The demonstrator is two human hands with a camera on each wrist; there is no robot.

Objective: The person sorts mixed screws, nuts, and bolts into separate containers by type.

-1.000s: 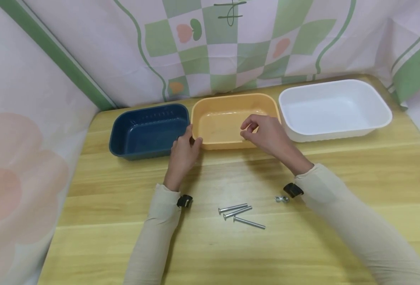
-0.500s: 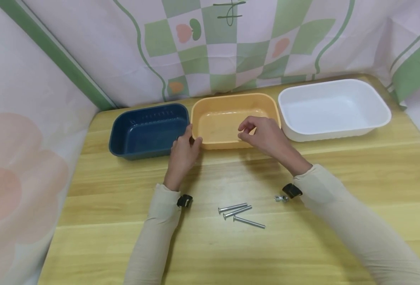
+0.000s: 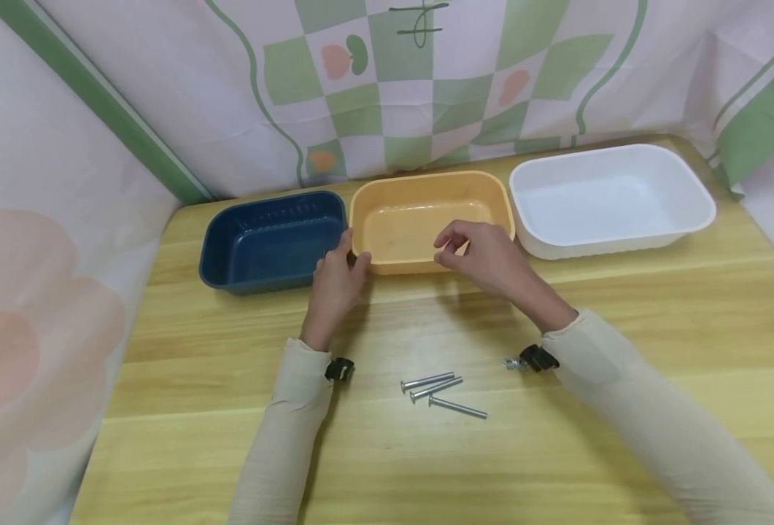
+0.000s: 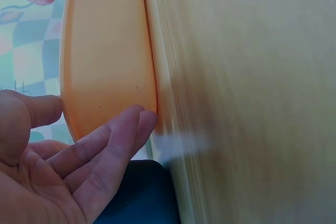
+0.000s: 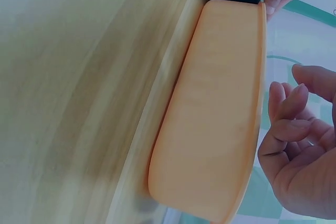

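The yellow bin (image 3: 413,186) stands at the back middle. At its front left corner my left hand (image 3: 335,288) holds it, thumb at the rim and fingers against the end wall, as the left wrist view shows. My right hand (image 3: 485,251) hovers over the bin's front right part, its fingers loosely curled and thumb apart from the index. Nothing shows between those fingers in the right wrist view (image 5: 299,140). Three bolts (image 3: 435,390) lie on the table in front. Metal nuts (image 3: 511,363) lie to their right, partly hidden by the black device at the right wrist.
A dark blue bin (image 3: 222,273) stands left of the yellow one, close against it. To the right stands a white bin (image 3: 597,244). Behind them hangs a patterned curtain (image 3: 406,109). The wooden table (image 3: 373,467) extends toward me.
My right hand has moved slightly left and toward me, and the gap between its thumb and index has widened. My left hand stays at the bin's corner.
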